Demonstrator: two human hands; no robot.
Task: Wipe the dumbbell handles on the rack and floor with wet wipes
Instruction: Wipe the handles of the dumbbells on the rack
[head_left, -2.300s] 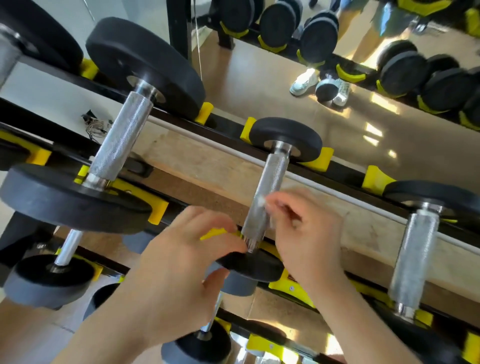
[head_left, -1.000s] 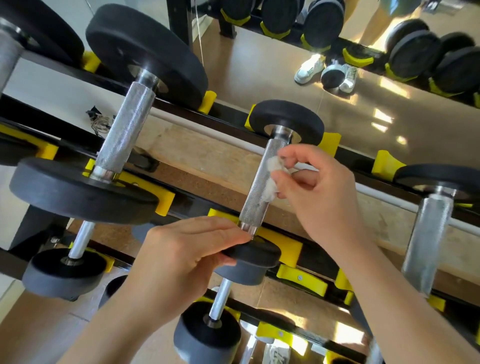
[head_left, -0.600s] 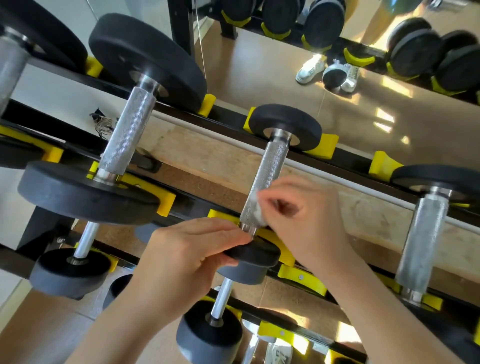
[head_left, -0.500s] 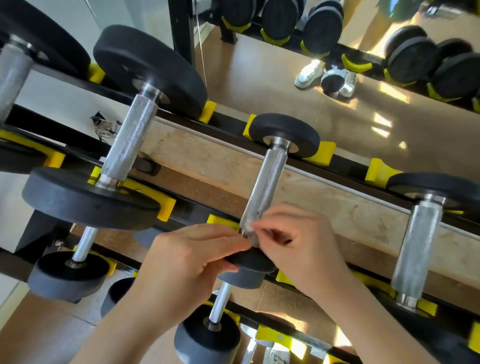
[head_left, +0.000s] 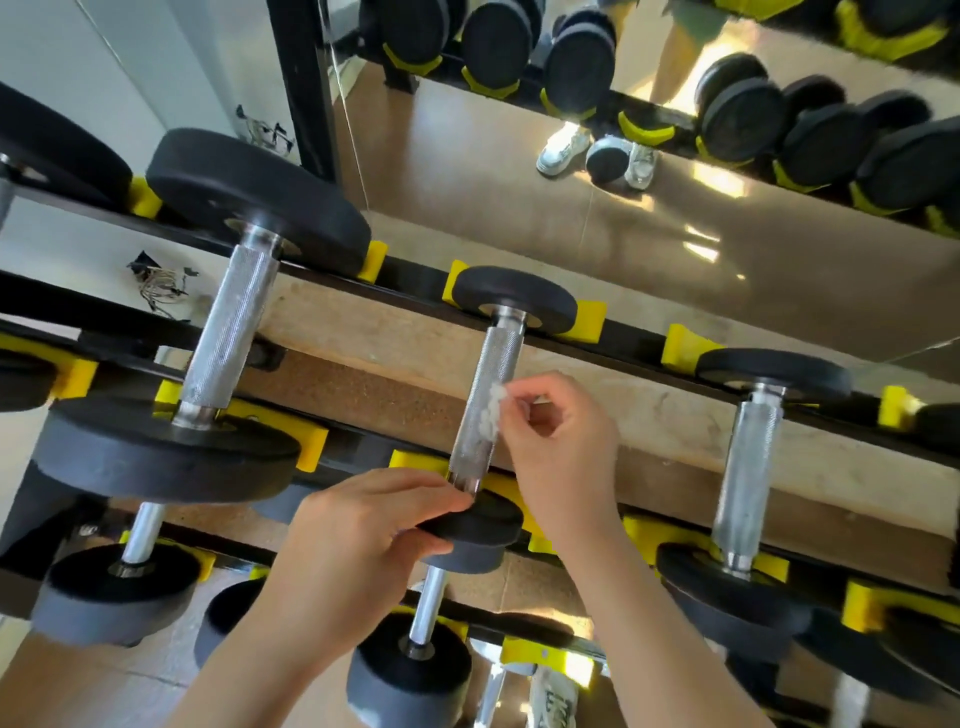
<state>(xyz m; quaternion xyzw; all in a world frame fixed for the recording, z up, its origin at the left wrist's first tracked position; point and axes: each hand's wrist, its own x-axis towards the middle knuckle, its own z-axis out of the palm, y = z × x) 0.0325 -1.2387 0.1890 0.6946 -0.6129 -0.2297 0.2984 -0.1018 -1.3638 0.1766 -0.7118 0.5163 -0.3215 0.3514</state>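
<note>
Knurled steel handle of the middle dumbbell: laid front to back across the top tier of the rack, far end seated in a yellow cradle.

White wet wipe: bunched small, pressed against the right side of the handle at about mid-length. Pinched between thumb and fingertips of the right hand, with the remaining fingers curled behind.

Left hand: clamped on the near black weight of the same dumbbell, fingers curled over its top face just beside the lower end of the handle, thumb against its rim.

To the left on the same tier, well apart: larger dumbbell with a thicker knurled bar and wide black plates. To the right, well apart: third dumbbell with a similar bar, touched by neither hand.

Below: lower tier holding smaller dumbbells with thin smooth bars, set in more yellow cradles.

Behind the rack: mirror, showing reflected dumbbells in a row and a pair of white shoes.
</note>
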